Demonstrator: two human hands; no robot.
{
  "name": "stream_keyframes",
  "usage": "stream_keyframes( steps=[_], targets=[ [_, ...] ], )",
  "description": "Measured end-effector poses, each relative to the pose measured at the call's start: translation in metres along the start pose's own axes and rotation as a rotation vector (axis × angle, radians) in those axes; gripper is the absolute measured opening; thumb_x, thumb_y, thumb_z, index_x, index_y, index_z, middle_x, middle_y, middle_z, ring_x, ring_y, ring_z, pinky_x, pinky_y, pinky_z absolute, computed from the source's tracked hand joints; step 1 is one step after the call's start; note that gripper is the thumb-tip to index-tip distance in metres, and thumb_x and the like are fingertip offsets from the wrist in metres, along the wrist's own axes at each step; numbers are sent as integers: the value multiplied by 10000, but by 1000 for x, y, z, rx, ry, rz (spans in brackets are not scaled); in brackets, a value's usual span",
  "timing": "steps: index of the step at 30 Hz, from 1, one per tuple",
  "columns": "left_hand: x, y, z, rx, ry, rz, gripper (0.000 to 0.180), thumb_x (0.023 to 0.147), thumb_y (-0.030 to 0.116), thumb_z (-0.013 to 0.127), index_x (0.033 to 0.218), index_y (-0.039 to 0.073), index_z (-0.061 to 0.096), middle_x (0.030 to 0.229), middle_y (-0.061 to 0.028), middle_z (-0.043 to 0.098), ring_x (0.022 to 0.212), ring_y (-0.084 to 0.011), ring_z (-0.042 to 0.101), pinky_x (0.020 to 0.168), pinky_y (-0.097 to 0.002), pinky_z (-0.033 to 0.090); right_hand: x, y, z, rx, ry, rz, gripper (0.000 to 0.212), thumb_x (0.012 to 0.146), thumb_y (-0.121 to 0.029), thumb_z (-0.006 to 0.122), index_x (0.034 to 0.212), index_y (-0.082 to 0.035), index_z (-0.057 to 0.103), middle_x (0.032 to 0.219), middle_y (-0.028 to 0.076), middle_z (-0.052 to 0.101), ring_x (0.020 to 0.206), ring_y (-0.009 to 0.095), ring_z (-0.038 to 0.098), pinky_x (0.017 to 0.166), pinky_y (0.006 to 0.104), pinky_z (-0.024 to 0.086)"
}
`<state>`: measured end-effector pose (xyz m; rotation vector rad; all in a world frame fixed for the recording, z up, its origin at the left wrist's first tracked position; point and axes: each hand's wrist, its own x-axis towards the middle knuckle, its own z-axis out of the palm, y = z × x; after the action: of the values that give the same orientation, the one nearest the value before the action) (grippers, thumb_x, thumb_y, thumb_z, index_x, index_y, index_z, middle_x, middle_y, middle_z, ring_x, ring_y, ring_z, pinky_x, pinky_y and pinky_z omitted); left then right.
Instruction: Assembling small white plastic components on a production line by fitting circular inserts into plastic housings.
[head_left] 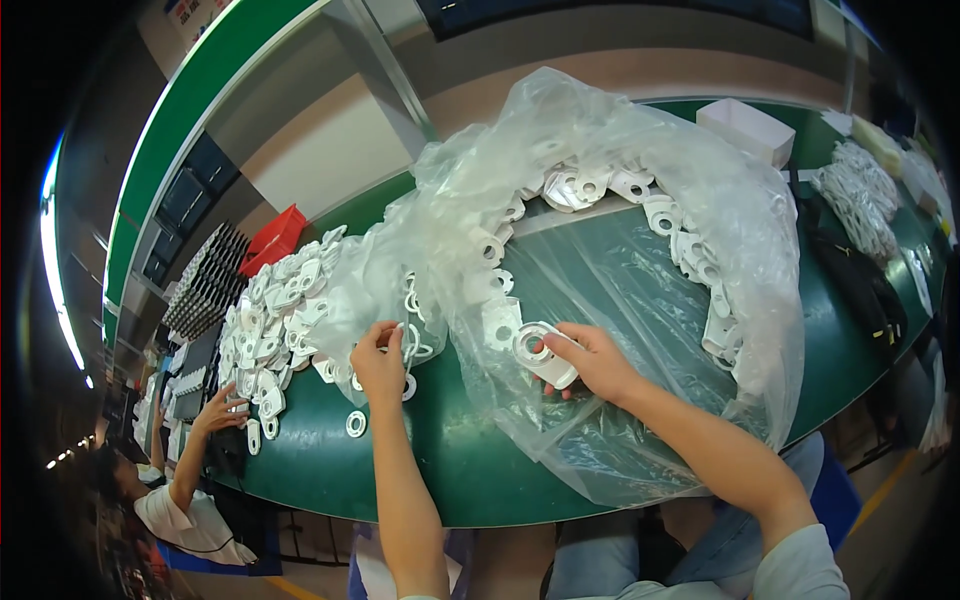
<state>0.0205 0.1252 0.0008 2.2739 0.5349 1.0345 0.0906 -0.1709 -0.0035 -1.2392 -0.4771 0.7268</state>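
My right hand point(595, 362) grips a white plastic cover point(550, 362), a flat piece with one rounded end and a round ringed opening, above the clear plastic bag point(620, 455). To its left, my left hand point(378, 362) is closed in a pinch. A small white piece point(402, 328) shows at its fingertips, seen too thinly to tell its kind. White rings point(356, 424) lie on the green table near that hand, several of them by the bag's edge. More white covers point(662, 215) lie in an arc within the bag.
A large heap of white covers point(275, 310) lies at the left, beside a red bin point(274, 240) and stacked dark trays point(205, 280). A co-worker's hand point(220, 410) touches the heap's near edge. A white box point(746, 132) and a bundle of white cord point(860, 195) stand far right.
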Motion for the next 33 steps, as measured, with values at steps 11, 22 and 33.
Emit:
stream_keyframes(
  steps=[11, 22, 33],
  targets=[
    [-3, 5, -26, 352, -314, 334, 136, 719, -6, 631, 831, 47, 689, 787, -103, 586, 822, -294, 521, 744, -383, 426, 0, 1, -3, -9, -50, -1, 282, 963, -289, 445, 1002, -35, 561, 840, 67, 649, 649, 110, 621, 502, 229, 476],
    [-5, 49, -17, -413, -200, 2, 143, 811, -71, 569, 925, -31, 646, 956, -90, 642, 855, -141, 604, 740, -241, 476, 2, 2, -7, 127, -37, 22, 304, 969, -252, 428, 1081, 6, 542, 944, 117, 643, 772, 169, 658, 610, 251, 541],
    [-52, 107, 24, -728, -437, -158, 212, 818, -35, 603, 1025, -40, 654, 867, -69, 611, 725, -123, 567, 655, -247, 471, 7, 7, -8, 146, -45, -3, 324, 970, -251, 430, 1122, 19, 525, 983, 124, 627, 806, 200, 660, 643, 272, 554]
  ],
)
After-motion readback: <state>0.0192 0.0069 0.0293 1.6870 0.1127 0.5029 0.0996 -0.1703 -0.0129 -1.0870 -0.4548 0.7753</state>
